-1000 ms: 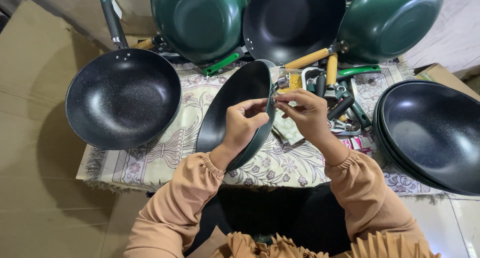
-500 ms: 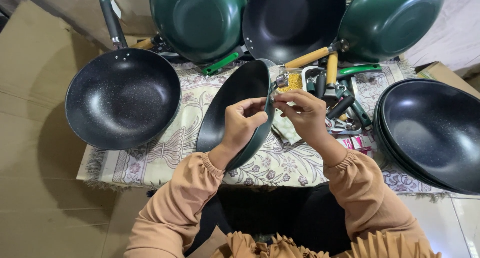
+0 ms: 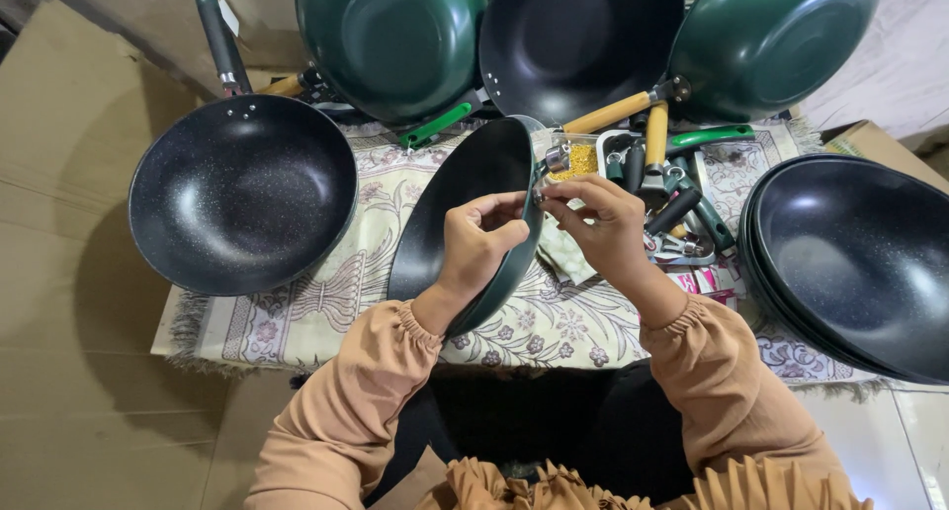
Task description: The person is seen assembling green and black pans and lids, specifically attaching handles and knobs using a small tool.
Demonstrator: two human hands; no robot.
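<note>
A handleless dark pan [image 3: 453,204] with a green outside stands tilted on its edge in front of me. My left hand [image 3: 478,243] grips its rim from the inside, fingers curled over the edge. My right hand [image 3: 593,218] is at the same spot on the rim, fingertips pinched on a small part that is too small to identify. Both sleeves are tan.
A speckled black pan with a handle [image 3: 242,189] lies at left. Green and black pans [image 3: 395,36] lean at the back. A stack of black pans [image 3: 855,263] sits at right. Loose wooden and green handles [image 3: 657,149] and a small tub of screws [image 3: 576,157] lie on the patterned cloth [image 3: 326,293].
Both hands stay at the pan's rim; the fingers shift slightly as they work the small part. The pan keeps its tilt.
</note>
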